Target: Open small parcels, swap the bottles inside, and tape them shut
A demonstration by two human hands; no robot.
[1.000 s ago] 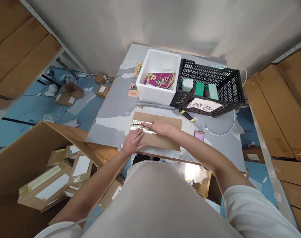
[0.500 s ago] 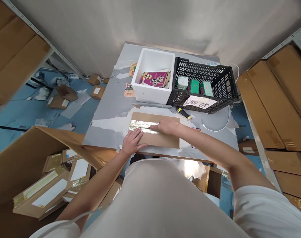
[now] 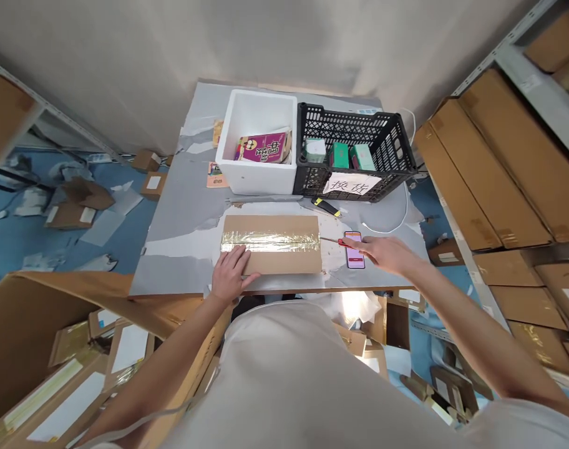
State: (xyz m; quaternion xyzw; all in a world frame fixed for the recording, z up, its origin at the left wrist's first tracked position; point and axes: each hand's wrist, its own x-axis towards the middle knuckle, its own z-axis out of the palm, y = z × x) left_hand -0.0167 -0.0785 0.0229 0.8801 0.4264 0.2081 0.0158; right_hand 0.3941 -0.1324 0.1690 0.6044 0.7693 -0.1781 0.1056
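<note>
Grey wall (image 3: 247, 43) behind a grey-topped table (image 3: 181, 193); littered blue floor (image 3: 128, 236); shelving (image 3: 532, 81) on either side

We see matt brown cardboard on the box (image 3: 284, 263), banded with glossy, wrinkled tape (image 3: 284, 239). The slim tool (image 3: 344, 242) pairs smooth red, plastic-looking material with a metal-looking shaft. Our surface (image 3: 172, 221) has a torn, papery grey covering. We also see a smooth white bin (image 3: 261, 179), a black plastic lattice crate (image 3: 307, 179) and the phone's (image 3: 356, 257) glossy screen.
</note>
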